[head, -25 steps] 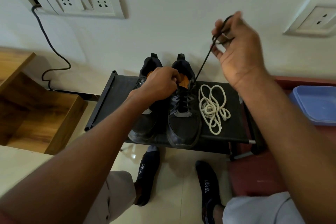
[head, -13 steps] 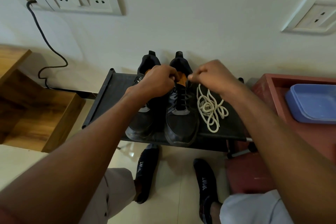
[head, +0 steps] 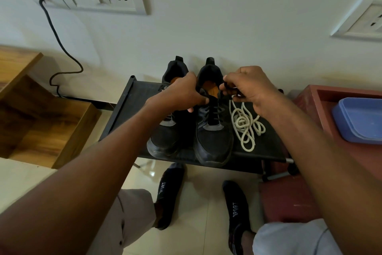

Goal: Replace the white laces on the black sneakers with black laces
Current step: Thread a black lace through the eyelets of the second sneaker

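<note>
A: Going left to right, what is on the rack?

B: Two black sneakers side by side, toes toward the near edge, heels toward the wall. The left sneaker is mostly hidden by the left hand; beside it is the right sneaker, then a loose heap of white laces toward the right edge. I can't count the strands in it.

A: And the hands?

B: The left hand is closed on the collar of the right sneaker, on its left side. The right hand has its fingertips pressed together on a black lace just right of that collar.

A: Which way does the lace run?

B: Its crossings lie down the tongue, along the shoe's length from collar to toe. The held end comes off the top-right eyelets, so the right hand is nearer; the next pull probably goes up and away from there.

A: The left sneaker's lacing?

B: Covered; I cannot tell.
</note>
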Motion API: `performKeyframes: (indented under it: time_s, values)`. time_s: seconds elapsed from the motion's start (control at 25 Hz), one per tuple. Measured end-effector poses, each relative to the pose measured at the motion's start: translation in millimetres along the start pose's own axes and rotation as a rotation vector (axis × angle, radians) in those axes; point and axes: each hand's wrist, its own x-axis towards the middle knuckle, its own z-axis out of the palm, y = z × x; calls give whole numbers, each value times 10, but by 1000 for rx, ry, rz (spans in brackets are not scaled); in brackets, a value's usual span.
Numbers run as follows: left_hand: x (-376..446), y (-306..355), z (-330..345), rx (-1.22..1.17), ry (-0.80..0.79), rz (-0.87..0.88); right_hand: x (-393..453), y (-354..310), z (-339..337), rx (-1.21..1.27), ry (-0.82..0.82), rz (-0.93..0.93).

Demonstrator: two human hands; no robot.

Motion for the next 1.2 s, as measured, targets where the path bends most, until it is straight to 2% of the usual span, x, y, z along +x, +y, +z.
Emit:
performKeyframes:
  time_s: [0.12, 0.24, 0.36, 0.48, 0.56, 0.6, 0.72, 0.84, 0.92, 1.0, 1.12, 1.2]
  values:
    - [14, -38, 8, 84, 60, -1, 34, -6, -31, 234, 108, 74]
    - [12, -57, -6, 79, 124, -8, 81, 43, -104, 208, 260, 60]
    - [28, -18, -2, 123, 269, 41, 34, 16, -45, 76, 232, -156]
    - [-1, 113, -58, -199, 395, 125, -40, -88, 26, -24, 134, -371]
    - [-21, 148, -111, -476, 371, 113, -67, -93, -3, -187, 4, -425]
    - [-20, 136, -118, -508, 362, 97, -66, -63, -45, -343, -48, -439]
    - [31, 36, -87, -207, 380, 67, -66, 46, -193, -770, -66, -385]
    - [58, -10, -39, -57, 362, 88, -60, 82, -298, -912, 127, -353]
    - [66, 2, -28, -40, 361, 111, -51, 63, -288, -773, 197, -365]
    - [58, 35, -33, -108, 359, 136, -65, -1, -220, -447, 127, -342]
    - [-25, 151, -99, -528, 256, 167, -123, -153, -163, 96, -73, -276]
    - [-66, 200, -163, -768, 101, 202, -150, -187, -160, 196, -143, -268]
